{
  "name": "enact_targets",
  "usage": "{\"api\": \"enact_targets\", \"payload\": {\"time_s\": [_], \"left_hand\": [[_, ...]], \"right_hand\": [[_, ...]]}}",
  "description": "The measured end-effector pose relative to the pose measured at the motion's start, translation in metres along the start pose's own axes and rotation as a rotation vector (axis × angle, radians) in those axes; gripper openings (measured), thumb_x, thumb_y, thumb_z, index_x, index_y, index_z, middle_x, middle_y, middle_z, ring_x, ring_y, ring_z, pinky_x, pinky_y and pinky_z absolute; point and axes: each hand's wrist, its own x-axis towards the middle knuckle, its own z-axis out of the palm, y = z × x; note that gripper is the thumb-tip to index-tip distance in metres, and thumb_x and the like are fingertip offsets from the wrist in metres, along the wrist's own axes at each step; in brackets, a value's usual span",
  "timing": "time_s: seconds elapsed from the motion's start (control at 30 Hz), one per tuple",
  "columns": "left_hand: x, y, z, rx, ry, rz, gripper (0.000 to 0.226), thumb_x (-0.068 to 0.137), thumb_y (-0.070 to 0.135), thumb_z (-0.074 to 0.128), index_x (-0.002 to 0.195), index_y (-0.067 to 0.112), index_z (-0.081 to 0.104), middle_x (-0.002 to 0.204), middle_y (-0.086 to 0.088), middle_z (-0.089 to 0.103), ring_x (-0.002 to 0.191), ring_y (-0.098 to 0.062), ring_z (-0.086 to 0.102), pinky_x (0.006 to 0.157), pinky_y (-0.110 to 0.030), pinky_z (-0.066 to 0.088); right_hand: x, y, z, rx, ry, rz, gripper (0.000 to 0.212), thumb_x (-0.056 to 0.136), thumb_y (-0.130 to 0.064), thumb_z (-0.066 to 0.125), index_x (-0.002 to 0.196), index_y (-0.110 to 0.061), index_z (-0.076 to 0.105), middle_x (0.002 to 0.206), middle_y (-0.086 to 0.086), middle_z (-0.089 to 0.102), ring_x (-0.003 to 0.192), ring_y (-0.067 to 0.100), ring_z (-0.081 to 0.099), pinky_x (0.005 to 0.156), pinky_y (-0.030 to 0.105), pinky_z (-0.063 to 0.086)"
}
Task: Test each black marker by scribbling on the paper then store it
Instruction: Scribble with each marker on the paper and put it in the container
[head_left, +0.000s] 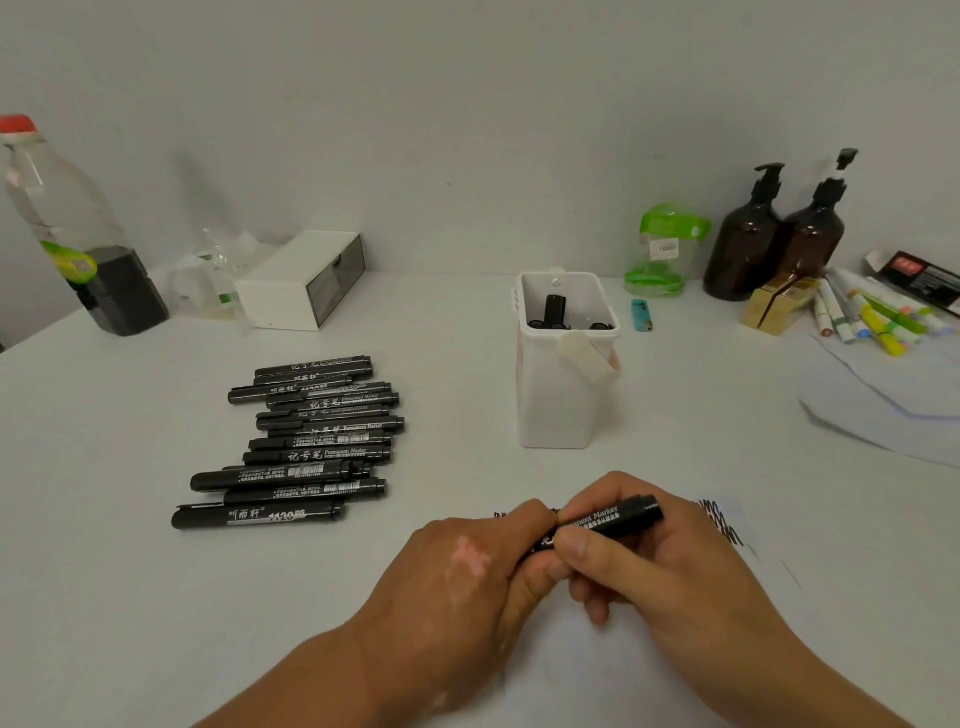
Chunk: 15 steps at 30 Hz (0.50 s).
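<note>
Both grips are holding one black marker (613, 519) over the paper (571, 670).
Left grip (467, 561) is pinching its hidden end, right grip (649, 566) is wrapping the barrel; a jerky pull apart is risking ink-smeared fingers.

the left end of the marker (613, 519) is hidden in the left hand (467, 566), under fingers of the right hand (670, 566). both cover the middle of the scribbles (724, 522). only tops of the stored markers (555, 310) show in the white holder (558, 400). the right edge cuts the black box (922, 275).
</note>
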Motion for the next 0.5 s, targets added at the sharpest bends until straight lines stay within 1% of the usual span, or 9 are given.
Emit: {"api": "enact_targets", "payload": {"time_s": [0.13, 0.23, 0.33, 0.43, 0.5], "left_hand": [[-0.0005, -0.0013, -0.0005, 0.002, -0.007, -0.011, 0.031, 0.101, 0.06, 0.03, 0.091, 0.034, 0.042, 0.06, 0.019, 0.039, 0.053, -0.01, 0.039, 0.05, -0.019, 0.027], [-0.0007, -0.0017, -0.0014, -0.001, -0.016, -0.012, 0.023, 0.101, 0.057, 0.034, 0.091, 0.037, 0.041, 0.058, 0.024, 0.039, 0.05, -0.001, 0.039, 0.05, -0.012, 0.023], [-0.0009, -0.0028, -0.0028, -0.016, -0.024, -0.015, 0.02, 0.101, 0.055, 0.037, 0.095, 0.037, 0.044, 0.057, 0.025, 0.039, 0.049, 0.004, 0.038, 0.05, -0.009, 0.022], [-0.0014, -0.0049, -0.0023, -0.032, -0.018, -0.014, 0.023, 0.1, 0.056, 0.039, 0.097, 0.035, 0.047, 0.059, 0.019, 0.04, 0.05, 0.002, 0.039, 0.051, -0.012, 0.025], [-0.0002, -0.0043, -0.0009, -0.046, -0.014, -0.008, 0.023, 0.101, 0.055, 0.039, 0.097, 0.034, 0.048, 0.065, 0.017, 0.047, 0.053, -0.001, 0.041, 0.052, -0.017, 0.03]], "right_hand": [[-0.0004, -0.0023, 0.0017, 0.023, -0.002, 0.014, 0.008, 0.078, -0.022, 0.076, 0.083, -0.016, 0.073, 0.064, 0.008, 0.069, 0.058, 0.018, 0.064, 0.054, 0.027, 0.053], [-0.0007, -0.0032, 0.0016, 0.023, -0.014, 0.018, 0.008, 0.078, -0.022, 0.075, 0.083, -0.016, 0.073, 0.065, 0.008, 0.069, 0.058, 0.018, 0.064, 0.055, 0.027, 0.054], [-0.0011, -0.0031, 0.0003, 0.024, -0.014, 0.009, 0.007, 0.079, -0.022, 0.075, 0.084, -0.017, 0.074, 0.067, 0.007, 0.07, 0.06, 0.019, 0.065, 0.057, 0.027, 0.055], [-0.0022, -0.0039, 0.0008, -0.009, -0.01, -0.019, 0.007, 0.079, -0.023, 0.077, 0.084, -0.019, 0.074, 0.066, 0.007, 0.069, 0.059, 0.019, 0.065, 0.057, 0.027, 0.056], [-0.0029, -0.0029, 0.0016, -0.059, 0.016, -0.039, 0.016, 0.073, -0.034, 0.079, 0.083, -0.023, 0.072, 0.064, 0.006, 0.067, 0.057, 0.02, 0.063, 0.057, 0.026, 0.054]]}}
